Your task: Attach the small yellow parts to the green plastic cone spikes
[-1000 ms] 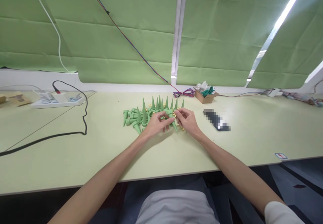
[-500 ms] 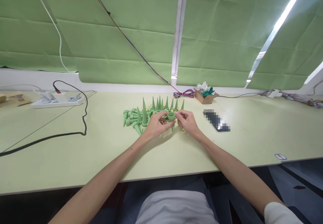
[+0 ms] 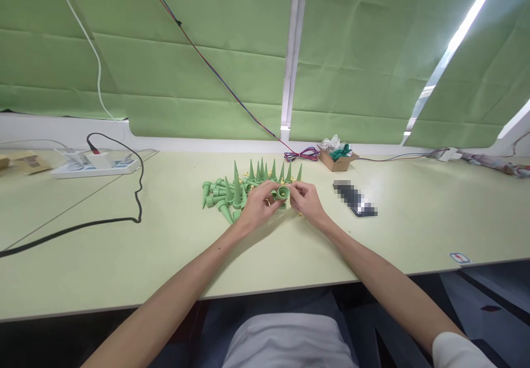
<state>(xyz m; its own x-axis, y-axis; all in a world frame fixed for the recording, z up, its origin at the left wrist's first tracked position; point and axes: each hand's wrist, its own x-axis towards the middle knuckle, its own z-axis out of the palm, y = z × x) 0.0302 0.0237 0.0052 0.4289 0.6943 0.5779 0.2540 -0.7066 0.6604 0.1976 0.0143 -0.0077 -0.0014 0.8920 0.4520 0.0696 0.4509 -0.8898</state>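
A green plastic watering spike [image 3: 284, 193] is gripped in my left hand [image 3: 260, 206], its round hollow end facing me. Inside that opening a small yellow spot shows. At the right rim of the spike, my right hand [image 3: 307, 201] is closed in a pinch; what lies between its fingertips is hidden. Behind and left of my hands, several more green spikes [image 3: 237, 194] cluster on the table, some standing point up and others lying down. Small yellow pieces [image 3: 282, 180] show among the standing ones.
A small cardboard box [image 3: 337, 161] with clear plastic and green material stands at the back, beside a coiled red-and-blue cable [image 3: 304, 154]. A dark, partly pixelated flat object [image 3: 356, 199] lies right of my hands. Far left are a power strip [image 3: 97, 166] and a black cable [image 3: 103, 221].
The held spike has tilted, so its open end faces me more directly and the yellow spot inside shows. Both hands stay in nearly the same place.
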